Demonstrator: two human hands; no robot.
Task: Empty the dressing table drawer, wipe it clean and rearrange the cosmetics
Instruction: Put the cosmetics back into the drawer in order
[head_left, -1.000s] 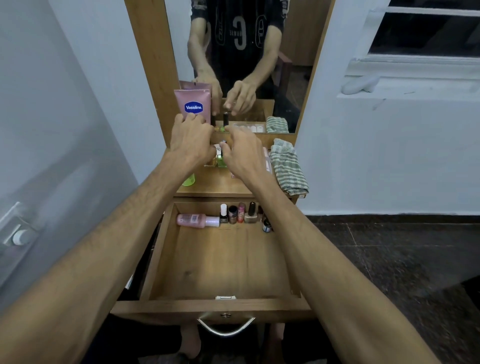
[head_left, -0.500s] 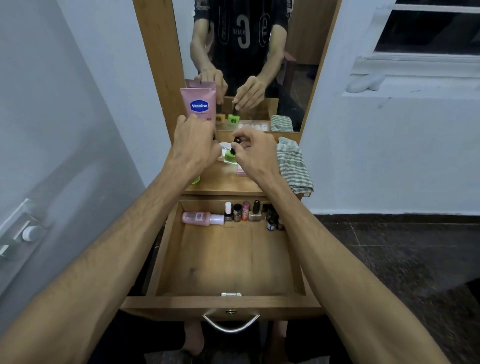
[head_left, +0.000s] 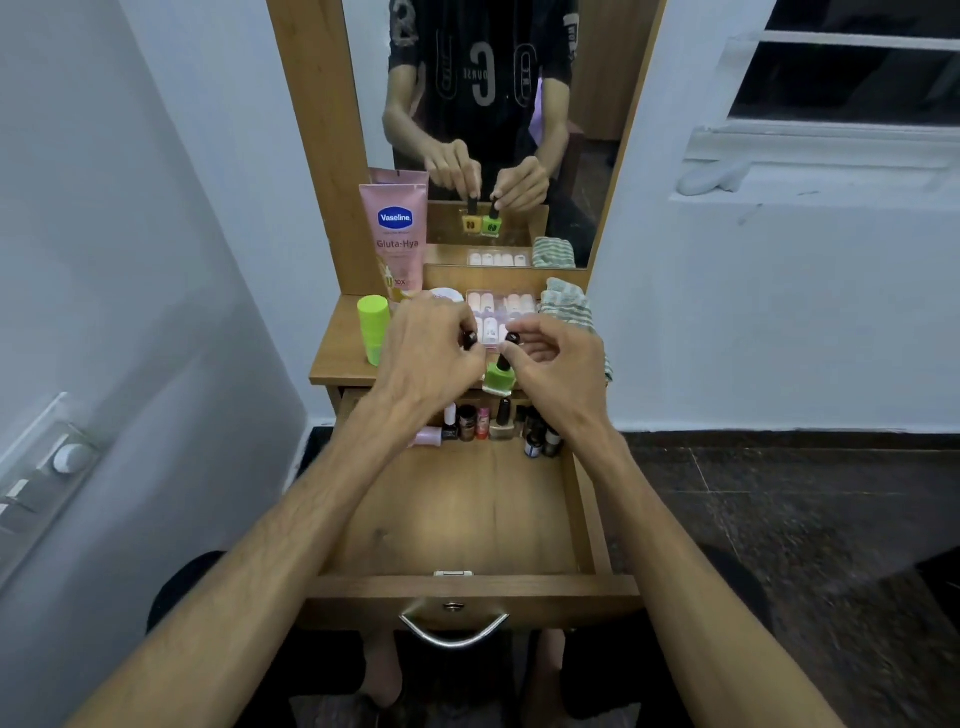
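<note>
Cosmetics mid-return: green nail-polish bottle (head_left: 499, 376) pinched by right hand (head_left: 550, 371), another cap gripped in left hand (head_left: 434, 358) fingers, both now lifted off tabletop (head_left: 343, 358), above the drawer (head_left: 457, 514) where earlier bottles (head_left: 488, 423) stand.
</note>
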